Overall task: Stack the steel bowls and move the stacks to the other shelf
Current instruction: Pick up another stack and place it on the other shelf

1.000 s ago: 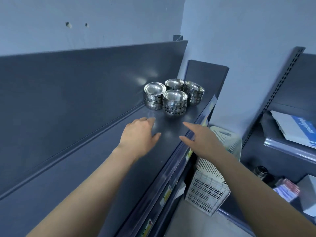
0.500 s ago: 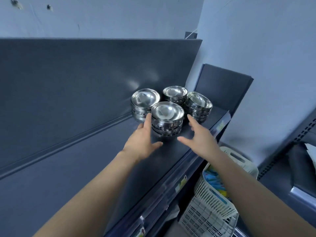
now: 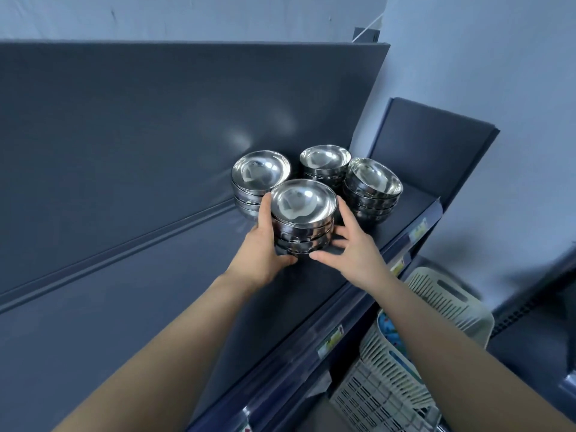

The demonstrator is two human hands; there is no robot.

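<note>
Several stacks of shiny steel bowls stand at the far right end of a dark grey shelf (image 3: 162, 291). The nearest stack (image 3: 303, 210) sits between my hands. My left hand (image 3: 263, 244) grips its left side, fingers up the wall and thumb under the front. My right hand (image 3: 358, 244) grips its right side, fingers curled around the lower bowls. Behind it stand the left stack (image 3: 257, 176), the back stack (image 3: 324, 160) and the right stack (image 3: 372, 185).
The shelf's upright back panel (image 3: 156, 126) runs along the left. An end panel (image 3: 427, 145) closes the shelf on the right. Price-tag strips line the front edge (image 3: 330, 341). A cream plastic basket (image 3: 405, 353) stands below right, and another dark shelf (image 3: 545, 307) is at far right.
Both hands have reached forward from the bare shelf to the nearest stack and closed on its two sides. The view has moved closer to the bowls.
</note>
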